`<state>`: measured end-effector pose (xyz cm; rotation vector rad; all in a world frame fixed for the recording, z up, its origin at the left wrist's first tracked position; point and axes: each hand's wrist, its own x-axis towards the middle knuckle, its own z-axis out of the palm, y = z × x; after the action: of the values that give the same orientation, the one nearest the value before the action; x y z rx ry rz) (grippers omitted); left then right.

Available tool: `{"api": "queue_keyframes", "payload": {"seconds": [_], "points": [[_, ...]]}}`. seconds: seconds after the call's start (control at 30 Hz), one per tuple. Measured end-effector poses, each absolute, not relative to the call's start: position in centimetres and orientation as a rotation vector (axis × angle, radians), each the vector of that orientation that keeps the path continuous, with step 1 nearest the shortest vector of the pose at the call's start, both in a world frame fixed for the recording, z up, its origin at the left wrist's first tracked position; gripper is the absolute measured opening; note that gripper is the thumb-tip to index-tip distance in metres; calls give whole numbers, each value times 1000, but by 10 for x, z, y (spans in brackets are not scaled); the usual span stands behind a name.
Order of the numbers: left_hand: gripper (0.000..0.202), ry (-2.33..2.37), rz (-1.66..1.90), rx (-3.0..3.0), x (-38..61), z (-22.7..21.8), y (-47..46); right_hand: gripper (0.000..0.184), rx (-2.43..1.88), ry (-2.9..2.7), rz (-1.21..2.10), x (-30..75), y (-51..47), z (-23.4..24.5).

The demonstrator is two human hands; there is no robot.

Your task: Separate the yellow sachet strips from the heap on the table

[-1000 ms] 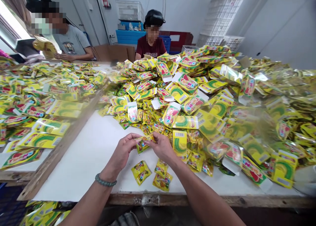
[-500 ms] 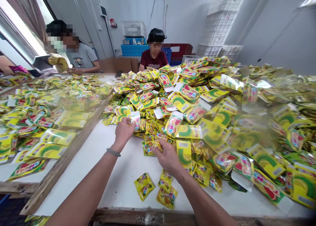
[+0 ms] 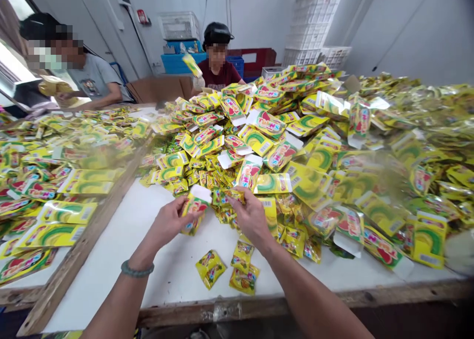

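A yellow carton (image 3: 196, 203) (white end uppermost) is gripped in the half-curled left hand (image 3: 165, 225); beside it, a small packet (image 3: 224, 197) is pinched by the right hand (image 3: 254, 218), over the surface (image 3: 118, 245).

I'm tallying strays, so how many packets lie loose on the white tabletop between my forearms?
3: one packet left; two together at right, the farther packet and the nearer packet. Your right forearm could hide more.

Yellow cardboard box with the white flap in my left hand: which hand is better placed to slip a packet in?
Your right hand, probably: it pinches a small yellow foil packet close to the white flap of the yellow cardboard box, while your left hand holds that box.
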<state>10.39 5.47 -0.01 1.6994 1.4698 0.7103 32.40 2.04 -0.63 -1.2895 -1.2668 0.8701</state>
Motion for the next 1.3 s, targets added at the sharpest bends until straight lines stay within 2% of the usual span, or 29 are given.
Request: {"api": "queue_keyframes", "payload": {"seconds": [0.1,0.23,0.5,0.73,0.9,1.07,1.23,1.3], "points": [[42,1212,713,1478,119,-6,27,28,-1339,-1339,848,328,24,-6],[43,1185,861,1183,129,-17,18,24,-1423,-1508,950,335,27,-7],[41,1105,767,1103,126,-20,15,9,-1367,-1780,937,332,26,-14],[46,1101,857,886,135,-20,15,12,-1458,-1608,676,317,22,-21],[51,1141,910,830,135,-20,15,16,-1364,-1630,874,317,17,-12],[54,1156,959,857,134,-20,15,13,-1308,-1669,700,316,16,-13],[51,1132,970,849,134,-21,15,12,-1336,-1758,709,309,11,-12],[49,1108,986,845,133,-21,16,18,-1350,-1757,707,306,8,-10]]}}
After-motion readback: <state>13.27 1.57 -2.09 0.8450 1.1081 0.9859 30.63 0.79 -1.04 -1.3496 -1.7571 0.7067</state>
